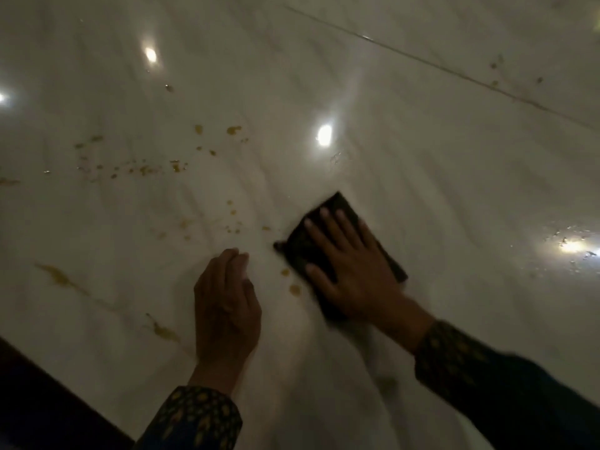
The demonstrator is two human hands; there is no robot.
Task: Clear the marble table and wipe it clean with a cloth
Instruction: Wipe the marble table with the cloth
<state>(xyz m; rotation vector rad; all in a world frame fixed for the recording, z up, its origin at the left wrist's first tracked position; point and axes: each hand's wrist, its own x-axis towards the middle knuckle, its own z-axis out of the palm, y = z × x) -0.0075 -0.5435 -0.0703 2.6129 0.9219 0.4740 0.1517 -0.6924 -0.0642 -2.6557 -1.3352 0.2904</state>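
Observation:
The white marble table fills the view, glossy with lamp reflections. A dark folded cloth lies flat on it near the centre. My right hand presses down on the cloth with fingers spread and straight. My left hand rests on the marble just left of the cloth, fingers together and slightly bent, holding nothing. Yellow-orange food stains are scattered over the marble to the left, with two drops right beside the cloth's left edge.
A smeared yellow streak and another smear lie near the table's front-left edge, beyond which it is dark. A seam line crosses the marble at upper right, with small specks near it. Water droplets glisten at right.

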